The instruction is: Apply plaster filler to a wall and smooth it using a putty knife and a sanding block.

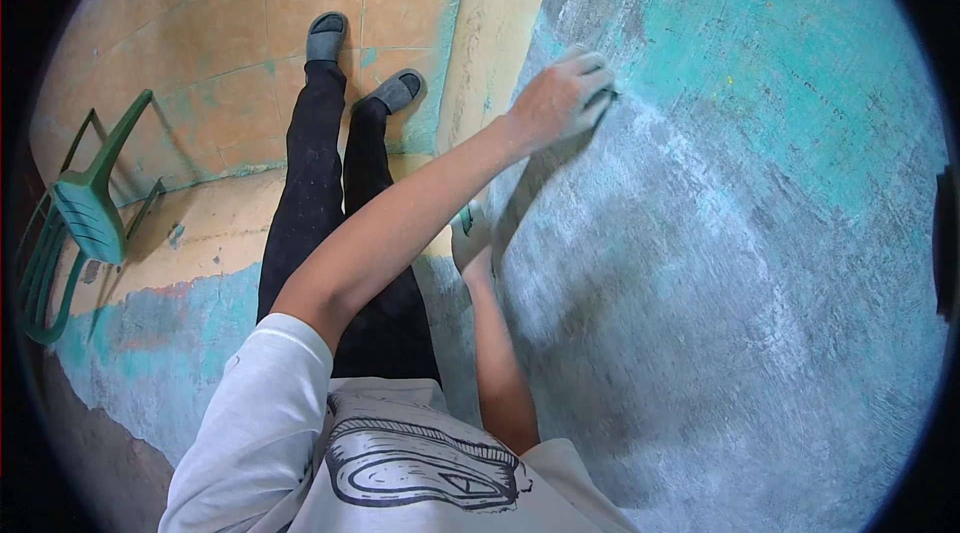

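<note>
My left hand (563, 101) reaches across to the wall (650, 263), its fingers curled and pressed against the surface. A dark edge shows under the fingertips, but what it belongs to is hidden. The wall has turquoise paint in its upper part and bare grey, whitish-streaked plaster around and below the hand. Lower down and close to my legs, my right hand (472, 251) is closed around a small green object (467, 220). Only part of that object shows, so its kind is unclear. My left forearm passes above the right hand.
A green plastic chair (95, 208) is at the left. My feet, in grey slippers (326, 33), are on orange tiles (220, 23) speckled with turquoise. A pale yellow strip (490, 23) runs between tiles and wall. A dark object (945, 243) juts in at the right rim.
</note>
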A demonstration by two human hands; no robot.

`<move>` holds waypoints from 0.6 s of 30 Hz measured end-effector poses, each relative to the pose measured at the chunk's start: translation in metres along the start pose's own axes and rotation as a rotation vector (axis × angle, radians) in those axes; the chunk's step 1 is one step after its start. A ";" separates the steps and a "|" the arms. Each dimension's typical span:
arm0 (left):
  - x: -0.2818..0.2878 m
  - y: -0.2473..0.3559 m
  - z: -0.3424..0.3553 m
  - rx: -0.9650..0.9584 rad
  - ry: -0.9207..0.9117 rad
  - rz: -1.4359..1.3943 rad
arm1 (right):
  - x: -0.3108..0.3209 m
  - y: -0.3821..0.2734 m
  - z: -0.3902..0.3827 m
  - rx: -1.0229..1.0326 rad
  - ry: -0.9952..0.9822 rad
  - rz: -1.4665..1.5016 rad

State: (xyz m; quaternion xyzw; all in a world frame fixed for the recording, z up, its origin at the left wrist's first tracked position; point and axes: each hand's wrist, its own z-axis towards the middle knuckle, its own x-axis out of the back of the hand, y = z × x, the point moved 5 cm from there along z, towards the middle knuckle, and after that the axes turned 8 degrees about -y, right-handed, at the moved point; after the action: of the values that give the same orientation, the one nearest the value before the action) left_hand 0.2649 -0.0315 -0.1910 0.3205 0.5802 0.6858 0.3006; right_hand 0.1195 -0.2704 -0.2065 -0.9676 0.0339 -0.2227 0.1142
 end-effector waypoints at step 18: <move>0.004 -0.003 0.006 -0.008 -0.056 0.057 | 0.007 -0.009 0.002 0.018 -0.002 -0.012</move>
State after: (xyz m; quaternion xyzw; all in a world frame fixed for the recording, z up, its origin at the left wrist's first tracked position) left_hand 0.2674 -0.0243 -0.1933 0.3548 0.5592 0.6873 0.2984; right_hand 0.1270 -0.2620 -0.2031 -0.9669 0.0261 -0.2226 0.1217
